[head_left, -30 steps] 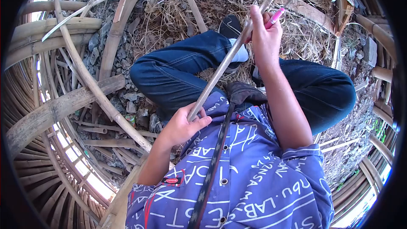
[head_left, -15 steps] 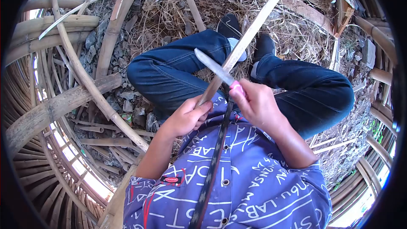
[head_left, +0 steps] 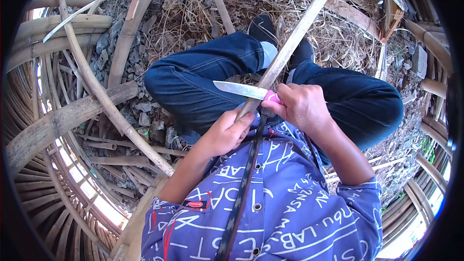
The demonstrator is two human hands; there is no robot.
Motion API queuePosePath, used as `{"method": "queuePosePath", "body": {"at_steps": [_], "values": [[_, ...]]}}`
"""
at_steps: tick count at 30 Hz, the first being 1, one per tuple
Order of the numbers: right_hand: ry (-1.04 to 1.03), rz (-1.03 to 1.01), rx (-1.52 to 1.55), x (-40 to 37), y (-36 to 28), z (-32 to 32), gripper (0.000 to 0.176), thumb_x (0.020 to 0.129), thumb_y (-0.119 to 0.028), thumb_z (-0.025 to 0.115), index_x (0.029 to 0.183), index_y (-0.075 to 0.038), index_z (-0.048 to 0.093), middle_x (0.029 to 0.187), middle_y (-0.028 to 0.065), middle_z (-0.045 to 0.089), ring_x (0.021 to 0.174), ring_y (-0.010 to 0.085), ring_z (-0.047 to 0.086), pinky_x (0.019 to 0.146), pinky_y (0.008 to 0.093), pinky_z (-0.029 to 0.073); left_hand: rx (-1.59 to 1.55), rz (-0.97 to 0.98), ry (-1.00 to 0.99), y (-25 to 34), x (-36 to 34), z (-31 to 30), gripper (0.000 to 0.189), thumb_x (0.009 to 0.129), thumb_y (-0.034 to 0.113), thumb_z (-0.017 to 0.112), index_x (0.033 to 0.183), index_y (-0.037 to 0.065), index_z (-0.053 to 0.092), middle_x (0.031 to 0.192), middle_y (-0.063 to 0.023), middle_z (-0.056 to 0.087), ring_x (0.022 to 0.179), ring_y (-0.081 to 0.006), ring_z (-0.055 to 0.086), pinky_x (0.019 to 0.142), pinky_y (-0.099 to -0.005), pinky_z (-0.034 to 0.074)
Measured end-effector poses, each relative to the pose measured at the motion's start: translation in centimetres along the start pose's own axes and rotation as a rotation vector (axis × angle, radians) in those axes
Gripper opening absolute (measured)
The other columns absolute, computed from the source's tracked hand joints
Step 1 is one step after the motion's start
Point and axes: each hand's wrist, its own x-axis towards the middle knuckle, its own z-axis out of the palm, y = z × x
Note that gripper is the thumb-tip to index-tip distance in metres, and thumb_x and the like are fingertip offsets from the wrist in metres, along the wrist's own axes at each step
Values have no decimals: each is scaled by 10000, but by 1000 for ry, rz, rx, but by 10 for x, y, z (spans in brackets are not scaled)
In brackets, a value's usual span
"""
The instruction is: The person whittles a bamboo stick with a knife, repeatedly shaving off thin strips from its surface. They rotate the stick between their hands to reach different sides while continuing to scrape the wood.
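My left hand (head_left: pixel 231 131) is closed round the lower end of a long, pale bamboo strip (head_left: pixel 296 38), which slants up and away to the top of the view. In my right hand (head_left: pixel 305 107) is a knife (head_left: pixel 238 88) with a pink handle, its blade pointing left. The blade lies across the strip a little above my left hand. Both hands are in front of my body, over my crossed legs (head_left: pixel 203 75). My right palm hides part of the handle.
Curved bamboo poles (head_left: pixel 99 92) and a thick bamboo piece (head_left: pixel 63 121) lie at the left. Dry straw (head_left: pixel 183 17) and stones cover the ground ahead. A wooden frame piece (head_left: pixel 389 19) stands at the upper right. Stacked bamboo (head_left: pixel 437 53) rings the right side.
The knife has come down along the strip toward my left hand, and its blade now lies more level. My left hand and the strip have shifted slightly right.
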Motion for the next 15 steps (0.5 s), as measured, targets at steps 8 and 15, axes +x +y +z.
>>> {"method": "queuePosePath", "body": {"at_steps": [8,15], "values": [[25,-102,-102,4,10,-2,442,782,-474,647,603,-113,464,511,18,491,430,186,546,387,322,419,-53,1,-22,-2,-3,0,312,986,263,413,1200,39,452,621,57,376,480,-20,324,402,-190,254],[58,-119,-178,7,13,-12,465,777,-490,642,575,-123,441,496,7,457,414,172,522,379,312,405,-61,-14,-26,5,-5,5,249,984,263,427,1104,50,472,641,58,379,486,-15,312,406,-184,246]]}}
